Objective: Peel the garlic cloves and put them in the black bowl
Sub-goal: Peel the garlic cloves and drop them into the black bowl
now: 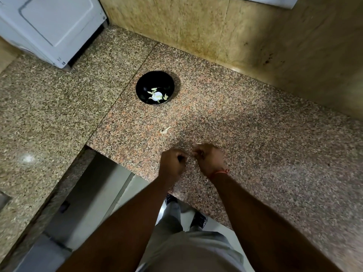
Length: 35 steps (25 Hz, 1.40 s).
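**A home kitchen, by the look of it**

Speckled granite worktop (245, 118) turning an L-shaped corner, polished stone wall (186, 26) behind — a white appliance (53, 26) parked on it, and a black bowl (145, 83) holding peeled garlic cloves (157, 95).

One round black bowl (155, 87) stood on the speckled granite counter (255, 134). Inside it lay about six pale peeled garlic cloves (157, 95); glare hid the exact number. One scrap of papery garlic skin (165, 130) lay on the stone. Two bare hands, the left hand (172, 163) and the right hand (209, 159), were in view. One white appliance (51, 26) stood at the back.
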Tool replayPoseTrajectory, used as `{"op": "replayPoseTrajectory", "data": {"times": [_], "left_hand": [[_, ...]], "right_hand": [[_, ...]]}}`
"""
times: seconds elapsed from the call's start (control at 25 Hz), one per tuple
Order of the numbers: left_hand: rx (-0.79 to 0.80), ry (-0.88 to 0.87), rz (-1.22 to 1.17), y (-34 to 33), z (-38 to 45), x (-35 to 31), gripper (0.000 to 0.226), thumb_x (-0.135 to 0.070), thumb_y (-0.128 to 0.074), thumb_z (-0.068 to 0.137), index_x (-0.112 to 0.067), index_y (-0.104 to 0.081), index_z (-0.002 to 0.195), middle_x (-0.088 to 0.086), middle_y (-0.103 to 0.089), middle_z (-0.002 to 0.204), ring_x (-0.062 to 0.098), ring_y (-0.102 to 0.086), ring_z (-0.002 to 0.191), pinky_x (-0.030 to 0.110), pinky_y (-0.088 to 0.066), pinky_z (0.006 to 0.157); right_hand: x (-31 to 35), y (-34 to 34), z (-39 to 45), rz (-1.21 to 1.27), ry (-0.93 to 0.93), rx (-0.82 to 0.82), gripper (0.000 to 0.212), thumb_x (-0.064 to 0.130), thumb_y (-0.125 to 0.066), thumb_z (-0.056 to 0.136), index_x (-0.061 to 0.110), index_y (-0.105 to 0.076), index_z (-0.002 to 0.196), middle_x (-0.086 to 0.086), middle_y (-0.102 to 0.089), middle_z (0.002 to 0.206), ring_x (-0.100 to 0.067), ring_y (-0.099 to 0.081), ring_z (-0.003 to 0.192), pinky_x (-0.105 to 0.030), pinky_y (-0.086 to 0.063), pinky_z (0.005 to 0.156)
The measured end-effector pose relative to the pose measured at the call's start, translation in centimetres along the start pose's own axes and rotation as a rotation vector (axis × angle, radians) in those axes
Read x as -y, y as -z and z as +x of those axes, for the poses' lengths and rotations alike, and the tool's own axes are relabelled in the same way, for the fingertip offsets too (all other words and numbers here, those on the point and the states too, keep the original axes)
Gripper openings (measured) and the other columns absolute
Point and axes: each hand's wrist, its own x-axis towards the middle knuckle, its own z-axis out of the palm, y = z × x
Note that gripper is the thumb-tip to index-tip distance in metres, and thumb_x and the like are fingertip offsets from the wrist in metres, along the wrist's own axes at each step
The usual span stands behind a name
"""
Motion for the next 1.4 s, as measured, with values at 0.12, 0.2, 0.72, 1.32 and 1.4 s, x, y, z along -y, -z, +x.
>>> {"op": "replayPoseTrajectory", "data": {"times": [0.12, 0.2, 0.72, 1.32, 1.4], "left_hand": [[0.030, -0.006, 0.033, -0.2, -0.1, -0.4, 0.025, 0.004, -0.071, 0.081, -0.016, -0.083, 0.089, 0.002, -0.080, 0.089, 0.013, -0.071, 0.070, 0.029, -0.058, 0.070], [0.080, -0.040, 0.093, -0.2, -0.2, -0.8, 0.033, 0.002, -0.066, 0.083, -0.022, -0.084, 0.096, 0.000, -0.080, 0.094, 0.012, -0.069, 0.065, 0.030, -0.057, 0.065], [0.190, 0.074, 0.488, -0.4, -1.2, -2.5, 0.016, -0.009, -0.061, 0.088, -0.013, -0.073, 0.098, 0.007, -0.067, 0.100, 0.030, -0.067, 0.089, 0.037, -0.052, 0.074], [0.167, 0.136, 0.329, -0.3, -1.6, -3.7, 0.013, -0.007, -0.064, 0.093, -0.005, -0.064, 0.105, 0.006, -0.066, 0.087, 0.008, -0.045, 0.062, 0.014, -0.040, 0.056], [0.141, 0.129, 0.277, -0.8, -1.8, -3.9, 0.011, -0.002, -0.061, 0.093, -0.002, -0.066, 0.103, 0.005, -0.065, 0.087, 0.001, -0.042, 0.060, 0.005, -0.042, 0.062]], "right_hand": [[-0.5, 0.2, -0.4, -0.046, 0.000, 0.018, 0.006, 0.017, -0.075, 0.087, 0.021, -0.079, 0.092, -0.001, -0.076, 0.091, -0.021, -0.070, 0.081, -0.041, -0.060, 0.072], [-0.1, 0.3, -0.4, -0.052, -0.010, 0.038, 0.012, 0.014, -0.072, 0.089, 0.022, -0.078, 0.093, -0.001, -0.075, 0.091, -0.020, -0.069, 0.082, -0.040, -0.060, 0.074], [-1.0, 1.4, -1.0, -0.175, 0.050, 0.069, 0.023, 0.018, -0.066, 0.091, 0.028, -0.077, 0.109, 0.001, -0.073, 0.107, -0.019, -0.069, 0.093, -0.038, -0.061, 0.080], [-3.6, 2.7, -2.7, -0.166, -0.040, 0.053, 0.005, 0.017, -0.065, 0.089, 0.017, -0.069, 0.086, -0.005, -0.071, 0.086, -0.026, -0.067, 0.080, -0.030, -0.050, 0.069], [-5.3, 3.6, -3.4, -0.081, -0.103, -0.052, 0.005, 0.015, -0.070, 0.085, 0.016, -0.072, 0.081, -0.003, -0.072, 0.078, -0.023, -0.067, 0.073, -0.026, -0.046, 0.065]]}}
